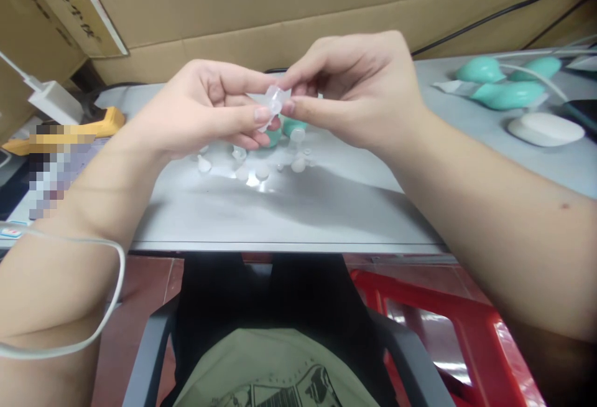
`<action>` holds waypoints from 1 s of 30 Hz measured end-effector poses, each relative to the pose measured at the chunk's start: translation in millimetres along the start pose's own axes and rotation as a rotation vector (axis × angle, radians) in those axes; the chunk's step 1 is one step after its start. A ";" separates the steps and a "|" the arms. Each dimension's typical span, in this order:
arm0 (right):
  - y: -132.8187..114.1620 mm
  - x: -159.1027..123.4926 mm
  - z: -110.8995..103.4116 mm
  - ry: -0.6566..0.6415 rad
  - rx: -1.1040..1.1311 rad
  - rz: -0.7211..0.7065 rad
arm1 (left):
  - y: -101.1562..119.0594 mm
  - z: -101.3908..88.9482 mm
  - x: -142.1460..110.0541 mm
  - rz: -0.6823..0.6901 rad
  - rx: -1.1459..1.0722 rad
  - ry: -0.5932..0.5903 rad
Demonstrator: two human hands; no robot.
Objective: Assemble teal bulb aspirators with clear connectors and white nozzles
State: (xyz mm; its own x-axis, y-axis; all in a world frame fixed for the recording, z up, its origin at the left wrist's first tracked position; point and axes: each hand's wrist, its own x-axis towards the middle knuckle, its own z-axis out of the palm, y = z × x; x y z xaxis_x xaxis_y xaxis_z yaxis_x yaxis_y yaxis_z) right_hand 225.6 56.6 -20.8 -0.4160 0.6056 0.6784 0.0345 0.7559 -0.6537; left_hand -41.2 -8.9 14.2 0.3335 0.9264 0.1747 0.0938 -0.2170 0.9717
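Observation:
A small translucent plastic part [276, 103] is up in the air above the desk, between my two hands. My left hand [205, 102] pinches it from the left between thumb and fingers. From the right, my right hand [357, 86] grips its other side with thumb and forefinger; its remaining fingers are curled in. Below the hands, several small translucent plastic pieces [298, 163] lie scattered on the desk. A teal object [295, 128] behind the fingertips is mostly hidden by them.
Several teal bulb-shaped things [508, 94] and a white rounded case [545, 129] lie at the right. At the left are a white charger [52, 103] and a yellow tool [109, 122]. Cardboard [280, 2] walls the grey desk [224, 214]. A red stool [471, 313] stands below.

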 end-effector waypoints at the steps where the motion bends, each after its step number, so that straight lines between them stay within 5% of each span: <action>1: -2.9 -1.0 1.4 0.039 -0.045 -0.016 | 0.3 0.0 -0.5 -0.007 0.002 0.036; 7: -16.6 -4.9 8.0 0.084 -0.383 -0.129 | -1.5 3.8 0.0 -0.009 -0.014 0.065; 12: -18.2 -4.3 12.8 0.100 -0.353 -0.196 | -6.2 3.7 6.0 -0.034 -0.026 0.059; 30: -28.4 1.3 18.4 0.056 -0.334 0.063 | -14.8 15.1 16.2 -0.028 -0.006 0.143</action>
State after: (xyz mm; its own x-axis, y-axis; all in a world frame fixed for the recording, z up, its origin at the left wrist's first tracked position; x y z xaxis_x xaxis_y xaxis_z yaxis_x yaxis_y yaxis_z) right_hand 207.4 31.4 -7.5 -0.3528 0.6598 0.6635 0.3584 0.7503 -0.5555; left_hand -23.0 4.6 0.2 0.1942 0.9664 0.1684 0.0956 -0.1895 0.9772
